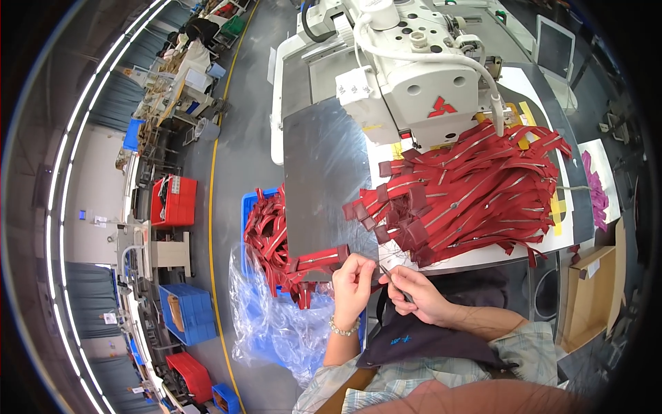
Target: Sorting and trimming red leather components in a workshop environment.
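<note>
My left hand is closed in a pinch at the table's front edge; what its fingertips hold is too small to make out. Close by, my right hand grips a small dark pointed tool, its tip near the left fingertips; its exact kind is unclear. Just beyond my left hand lies a red zipper strip with a dark red tab at its end. A large heap of red zippers with similar tabs spreads over the table to the right, loose threads hanging at its near edge.
A white sewing machine stands over the metal tabletop. Left of the table, a blue crate holds more red zippers, with clear plastic sheeting draped in front. An open cardboard box stands at the right.
</note>
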### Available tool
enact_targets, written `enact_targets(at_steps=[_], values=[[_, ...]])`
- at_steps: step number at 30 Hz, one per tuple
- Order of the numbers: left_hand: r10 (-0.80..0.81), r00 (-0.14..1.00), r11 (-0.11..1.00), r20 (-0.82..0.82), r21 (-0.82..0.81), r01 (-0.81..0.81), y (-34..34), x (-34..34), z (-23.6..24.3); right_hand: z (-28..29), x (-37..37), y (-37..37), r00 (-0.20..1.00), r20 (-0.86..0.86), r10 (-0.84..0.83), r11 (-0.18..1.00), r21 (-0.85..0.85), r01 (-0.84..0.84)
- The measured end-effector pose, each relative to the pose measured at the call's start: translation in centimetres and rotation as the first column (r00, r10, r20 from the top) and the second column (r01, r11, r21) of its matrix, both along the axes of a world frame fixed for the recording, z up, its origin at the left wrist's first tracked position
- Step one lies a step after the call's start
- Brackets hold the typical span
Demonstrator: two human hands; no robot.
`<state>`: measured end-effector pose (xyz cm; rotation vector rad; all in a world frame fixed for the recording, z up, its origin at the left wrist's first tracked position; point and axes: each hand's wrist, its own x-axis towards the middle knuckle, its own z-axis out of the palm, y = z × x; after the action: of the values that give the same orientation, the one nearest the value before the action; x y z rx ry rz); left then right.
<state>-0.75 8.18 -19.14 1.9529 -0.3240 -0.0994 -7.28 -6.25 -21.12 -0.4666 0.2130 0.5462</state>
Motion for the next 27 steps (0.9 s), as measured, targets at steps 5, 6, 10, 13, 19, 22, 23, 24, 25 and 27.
enact_targets(at_steps=[5, 6, 10, 13, 19, 22, 23, 24, 25, 27], values=[[0.009, 1.0, 1.0, 0.019, 0.024, -0.009, -0.1, -0.3, 0.3, 0.4, 0.5, 0.4, 0.998, -0.01, -0.058, 0.998, 0.023, 0.058], [0.005, 1.0, 1.0, 0.02, 0.025, -0.006, -0.1, -0.3, 0.4, 0.5, 0.6, 0.5, 0.998, -0.015, -0.06, 0.998, 0.027, 0.06], [0.015, 0.998, 1.0, 0.055, 0.004, -0.015, -0.7, -0.4, 0.8, 0.7, 0.8, 0.8, 0.998, -0.001, -0.066, 0.997, 0.049, 0.066], [0.03, 0.997, 0.999, 0.066, -0.023, -0.029, -1.0, -0.4, 1.0, 0.8, 0.8, 0.8, 0.997, -0.002, -0.072, 0.997, 0.036, 0.072], [0.033, 0.998, 0.999, 0.053, 0.017, -0.034, -0.2, -0.4, 0.4, 0.6, 0.7, 0.8, 0.995, 0.008, -0.1, 0.995, 0.021, 0.1], [0.052, 0.997, 0.999, 0.053, -0.014, -0.051, 0.0, -0.4, 0.1, 0.5, 0.6, 0.5, 0.997, -0.014, -0.075, 0.997, 0.025, 0.075], [0.069, 0.996, 0.997, 0.061, -0.031, -0.068, 0.1, -0.3, 0.0, 0.3, 0.5, 0.4, 0.997, -0.013, -0.07, 0.997, 0.025, 0.07], [0.075, 0.995, 0.997, 0.062, -0.031, -0.073, 0.3, -0.2, -0.1, 0.0, 0.4, 0.3, 0.998, -0.028, -0.059, 0.998, -0.004, 0.059], [0.09, 0.994, 0.995, 0.065, -0.059, -0.087, 0.4, -0.1, -0.1, -0.4, 0.2, 0.2, 0.998, -0.043, -0.047, 0.998, -0.033, 0.046], [0.118, 0.991, 0.99, 0.071, -0.085, -0.112, 0.6, 0.1, 0.0, -1.6, -0.4, 0.2, 0.999, -0.016, -0.04, 0.995, -0.095, 0.039]])
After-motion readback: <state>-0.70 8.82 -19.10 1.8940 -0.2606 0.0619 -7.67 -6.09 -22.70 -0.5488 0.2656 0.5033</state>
